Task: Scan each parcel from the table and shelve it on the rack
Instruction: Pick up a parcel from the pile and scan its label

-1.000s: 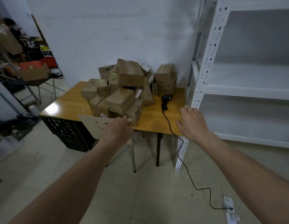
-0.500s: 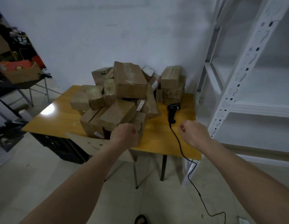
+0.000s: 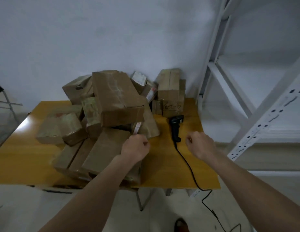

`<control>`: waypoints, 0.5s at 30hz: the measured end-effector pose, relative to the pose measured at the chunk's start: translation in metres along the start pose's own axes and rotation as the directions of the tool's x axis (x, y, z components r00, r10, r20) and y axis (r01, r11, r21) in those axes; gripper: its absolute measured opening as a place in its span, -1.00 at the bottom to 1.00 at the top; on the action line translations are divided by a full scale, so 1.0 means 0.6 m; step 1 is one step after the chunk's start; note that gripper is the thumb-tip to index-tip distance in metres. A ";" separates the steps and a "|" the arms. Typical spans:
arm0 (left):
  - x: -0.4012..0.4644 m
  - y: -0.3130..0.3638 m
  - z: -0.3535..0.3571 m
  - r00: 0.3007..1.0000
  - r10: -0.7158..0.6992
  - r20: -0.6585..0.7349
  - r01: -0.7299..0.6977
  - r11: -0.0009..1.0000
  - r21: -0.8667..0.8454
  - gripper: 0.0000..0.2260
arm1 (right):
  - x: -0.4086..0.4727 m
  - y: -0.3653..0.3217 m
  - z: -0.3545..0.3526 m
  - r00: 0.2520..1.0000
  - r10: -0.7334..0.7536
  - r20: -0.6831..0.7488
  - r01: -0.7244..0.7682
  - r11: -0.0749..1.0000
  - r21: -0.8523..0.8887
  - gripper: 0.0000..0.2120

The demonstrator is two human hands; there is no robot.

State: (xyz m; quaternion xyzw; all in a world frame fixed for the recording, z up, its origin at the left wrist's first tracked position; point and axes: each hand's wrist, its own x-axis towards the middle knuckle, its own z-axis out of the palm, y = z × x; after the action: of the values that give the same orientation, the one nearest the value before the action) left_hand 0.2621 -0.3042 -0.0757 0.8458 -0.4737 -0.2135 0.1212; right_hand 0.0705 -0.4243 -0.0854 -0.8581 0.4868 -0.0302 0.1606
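Over the yellow surface (image 3: pixel 171 168) both your hands hover with fingers curled. Your left hand (image 3: pixel 135 148) sits at the near right edge of the parcel heap (image 3: pixel 105 124), its grip clenched; whether it touches or holds a box cannot be told from this angle. Your right hand (image 3: pixel 202 144) hangs just right of the black scanner (image 3: pixel 176 128), apart from it, grip clenched on nothing. That scanner lies flat on the surface, its cable (image 3: pixel 194 174) trailing over the near edge to the floor. All brown parcels lie piled on the surface; one box (image 3: pixel 172 107) at the back bears handwritten marks. At right stands the white rack (image 3: pixel 256 121), beside the surface.
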 end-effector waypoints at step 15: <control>0.186 0.046 0.050 0.991 -0.127 0.049 0.132 0.984 -0.123 -0.76 | 0.227 0.063 0.099 0.954 0.080 0.288 -0.127 0.981 0.147 -0.77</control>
State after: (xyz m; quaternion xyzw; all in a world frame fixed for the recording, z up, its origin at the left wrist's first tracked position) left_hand 0.2784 -0.4138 -0.1181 0.8609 -0.4056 -0.2677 0.1507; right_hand 0.1232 -0.5429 -0.1677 -0.8106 0.4995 0.0603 0.2996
